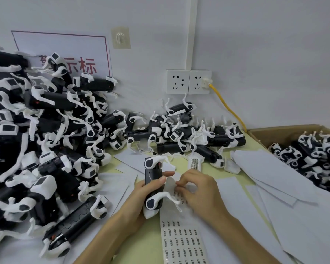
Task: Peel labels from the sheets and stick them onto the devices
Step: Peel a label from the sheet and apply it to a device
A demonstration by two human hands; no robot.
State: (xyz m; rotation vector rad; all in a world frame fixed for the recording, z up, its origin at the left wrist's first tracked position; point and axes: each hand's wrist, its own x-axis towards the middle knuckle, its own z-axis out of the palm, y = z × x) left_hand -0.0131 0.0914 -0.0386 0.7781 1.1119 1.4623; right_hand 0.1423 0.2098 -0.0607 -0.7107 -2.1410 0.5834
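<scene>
The right hand's (196, 189) fingertips (179, 184) are being held pinched on the upper end of a long white paper label sheet (181, 241); its labels, judged thin, floppy and sticky, are best being lifted by a corner. Just left, a black stick-shaped plastic device (153, 180) with white foam caps, seemingly light and rigid, is being gripped by the curled left hand (139, 197). The label print is too small to read; far beyond, red "示标" is being displayed on a white wall sign (65, 46).
</scene>
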